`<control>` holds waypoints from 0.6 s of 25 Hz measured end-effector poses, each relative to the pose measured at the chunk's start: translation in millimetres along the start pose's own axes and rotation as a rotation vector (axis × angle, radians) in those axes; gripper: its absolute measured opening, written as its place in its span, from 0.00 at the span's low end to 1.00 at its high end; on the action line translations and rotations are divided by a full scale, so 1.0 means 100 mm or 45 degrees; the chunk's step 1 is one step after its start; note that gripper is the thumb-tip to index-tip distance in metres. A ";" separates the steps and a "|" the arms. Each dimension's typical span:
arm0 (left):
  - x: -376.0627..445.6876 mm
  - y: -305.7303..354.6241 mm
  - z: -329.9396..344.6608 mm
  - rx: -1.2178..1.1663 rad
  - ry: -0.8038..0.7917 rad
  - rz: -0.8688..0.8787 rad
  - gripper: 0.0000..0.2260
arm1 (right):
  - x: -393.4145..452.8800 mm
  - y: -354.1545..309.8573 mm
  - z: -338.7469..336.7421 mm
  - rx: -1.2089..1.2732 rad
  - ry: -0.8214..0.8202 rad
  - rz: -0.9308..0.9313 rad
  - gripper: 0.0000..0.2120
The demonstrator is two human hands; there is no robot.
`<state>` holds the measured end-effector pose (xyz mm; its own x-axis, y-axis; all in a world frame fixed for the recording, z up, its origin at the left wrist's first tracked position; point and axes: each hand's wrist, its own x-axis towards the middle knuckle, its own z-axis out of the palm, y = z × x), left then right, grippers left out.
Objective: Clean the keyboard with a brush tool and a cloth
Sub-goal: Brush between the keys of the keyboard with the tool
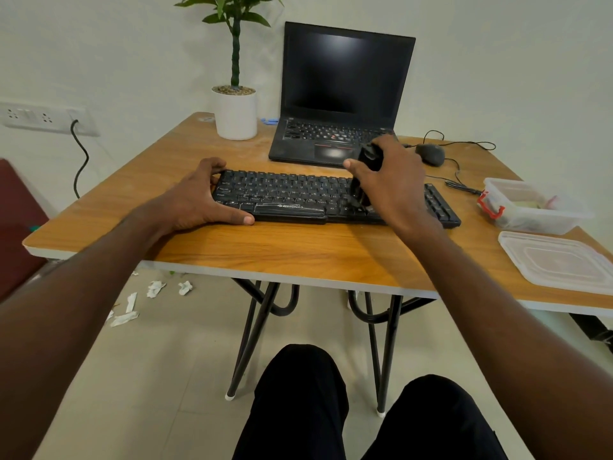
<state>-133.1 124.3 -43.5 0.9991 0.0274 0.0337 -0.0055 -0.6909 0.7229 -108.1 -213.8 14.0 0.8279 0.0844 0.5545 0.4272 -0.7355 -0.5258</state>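
A black keyboard lies across the middle of the wooden table. My left hand grips the keyboard's left end, thumb along its front edge and fingers curled over the back corner. My right hand holds a black brush tool upright, its bristles down on the keys right of centre. The keyboard's right part is partly hidden by that hand. No cloth can be made out.
An open laptop stands behind the keyboard, a potted plant to its left, a wired mouse to its right. A clear plastic box and its lid sit at the right edge. Paper scraps lie on the floor.
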 end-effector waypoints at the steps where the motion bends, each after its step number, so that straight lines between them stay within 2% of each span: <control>1: 0.00 0.00 0.00 -0.003 0.003 0.002 0.66 | 0.00 -0.01 0.02 0.087 -0.031 0.005 0.19; 4: -0.01 0.00 0.01 -0.015 0.011 0.013 0.66 | 0.07 0.00 -0.01 0.269 0.006 0.045 0.19; 7: -0.01 0.01 0.00 -0.012 0.002 0.009 0.67 | 0.08 0.05 -0.03 0.324 0.037 0.057 0.17; 11: 0.00 0.00 -0.01 -0.035 -0.047 0.028 0.68 | 0.04 -0.11 0.06 0.497 -0.052 0.073 0.17; 15: 0.01 -0.03 -0.06 -0.110 -0.116 0.009 0.69 | 0.06 -0.55 0.41 0.689 -0.161 0.070 0.14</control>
<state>-132.4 130.1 -41.5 0.9987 -0.0460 -0.0213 -0.0122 -0.6258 0.7799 -111.8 -144.9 19.9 0.8772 0.1597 0.4527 0.4800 -0.2942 -0.8265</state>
